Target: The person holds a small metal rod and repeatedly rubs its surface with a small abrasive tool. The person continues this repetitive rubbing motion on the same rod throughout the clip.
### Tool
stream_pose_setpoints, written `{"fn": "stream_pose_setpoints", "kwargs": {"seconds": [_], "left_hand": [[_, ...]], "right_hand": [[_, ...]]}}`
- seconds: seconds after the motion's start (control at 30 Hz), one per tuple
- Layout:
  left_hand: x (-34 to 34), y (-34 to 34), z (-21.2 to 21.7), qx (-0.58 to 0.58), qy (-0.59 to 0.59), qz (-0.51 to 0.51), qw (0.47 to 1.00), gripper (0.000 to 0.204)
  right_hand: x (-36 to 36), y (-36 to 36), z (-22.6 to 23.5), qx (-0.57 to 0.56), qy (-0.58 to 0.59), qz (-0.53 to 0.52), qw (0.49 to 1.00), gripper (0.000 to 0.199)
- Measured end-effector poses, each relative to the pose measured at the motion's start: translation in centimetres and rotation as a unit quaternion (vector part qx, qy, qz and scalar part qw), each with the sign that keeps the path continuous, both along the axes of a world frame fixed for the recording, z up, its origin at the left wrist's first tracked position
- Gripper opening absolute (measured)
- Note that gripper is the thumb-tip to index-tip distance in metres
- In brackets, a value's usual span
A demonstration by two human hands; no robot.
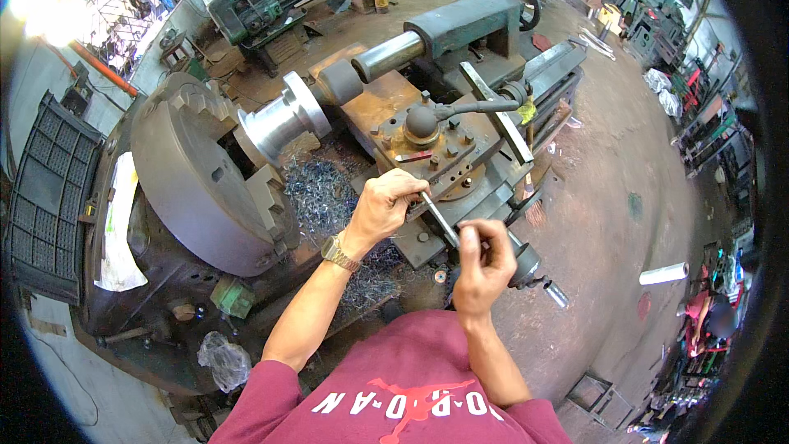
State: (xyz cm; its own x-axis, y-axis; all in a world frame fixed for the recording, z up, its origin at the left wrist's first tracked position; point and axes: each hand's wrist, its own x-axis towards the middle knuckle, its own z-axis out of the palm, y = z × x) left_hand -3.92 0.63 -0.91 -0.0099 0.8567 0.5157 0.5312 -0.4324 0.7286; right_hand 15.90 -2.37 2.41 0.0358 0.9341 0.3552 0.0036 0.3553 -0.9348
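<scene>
Head-worn fisheye view, facing down, close

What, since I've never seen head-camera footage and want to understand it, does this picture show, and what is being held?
This single picture comes from a wide fisheye camera worn on the head, looking down, so straight edges bend near the rim. You see the wearer's bare left hand and right hand. Between them is a thin grey metal rod: the right hand grips its near end, and the left fingertips appear to pinch its far end. The big dark metal machine looks like a lathe. At left is its large dark round chuck, with a shiny silver flanged cylinder in it. Curly blue-grey metal shavings lie below the cylinder in view.
</scene>
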Motion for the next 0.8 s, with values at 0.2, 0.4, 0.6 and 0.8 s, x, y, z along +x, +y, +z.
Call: {"fn": "stream_pose_setpoints", "kwargs": {"seconds": [0.2, 0.4, 0.6, 0.8], "left_hand": [[-0.1, 0.3, 0.4, 0.018, 0.035, -0.017, 0.999, 0.019], [0.8, 0.7, 0.5, 0.006, -0.004, 0.016, 1.0, 0.012], [1.8, 0.7, 0.2, 0.022, -0.022, 0.074, 0.997, 0.013], [3.4, 1.1, 0.7, 0.024, 0.021, 0.157, 0.987, 0.017]], "right_hand": [[0.5, 4.9, -1.9, -0.014, 0.126, -0.137, 0.982, 0.017], [0.0, 5.8, -2.5, 0.01, 0.211, -0.177, 0.961, 0.015], [0.3, 9.9, -2.1, -0.024, 0.216, -0.177, 0.96, 0.015], [-1.4, 17.9, -3.3, -0.048, 0.215, -0.104, 0.97, 0.014]]}}
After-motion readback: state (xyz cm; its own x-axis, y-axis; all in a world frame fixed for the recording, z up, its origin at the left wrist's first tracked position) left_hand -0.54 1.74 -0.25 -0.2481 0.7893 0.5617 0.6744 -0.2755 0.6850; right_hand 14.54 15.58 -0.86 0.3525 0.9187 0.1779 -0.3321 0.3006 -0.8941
